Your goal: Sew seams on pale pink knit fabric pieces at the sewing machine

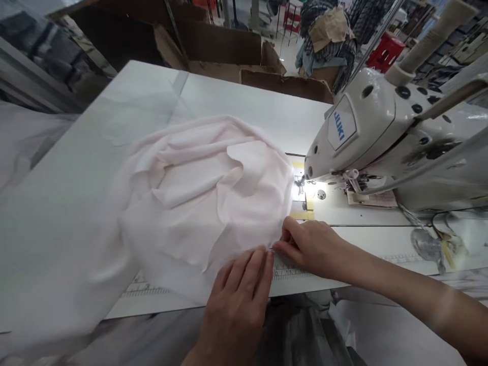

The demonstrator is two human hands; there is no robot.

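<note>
A pale pink fabric piece [198,198] lies bunched on the white sewing table [114,117], spreading to the left and over the front edge. My left hand [238,300] rests flat on its near edge, fingers stretched out together. My right hand [308,244] pinches the fabric's edge just right of the left fingertips. That edge lies over a ruler strip [290,274] printed along the table front. The white Juki sewing machine [381,137] stands to the right, its lit needle area [301,185] just past the fabric's right side.
Open cardboard boxes [213,46] stand behind the table. A bundle of dark patterned cloth [331,35] and a red stool [389,51] are at the back right. A cream thread cone [430,35] rises above the machine. More white cloth hangs at the far left.
</note>
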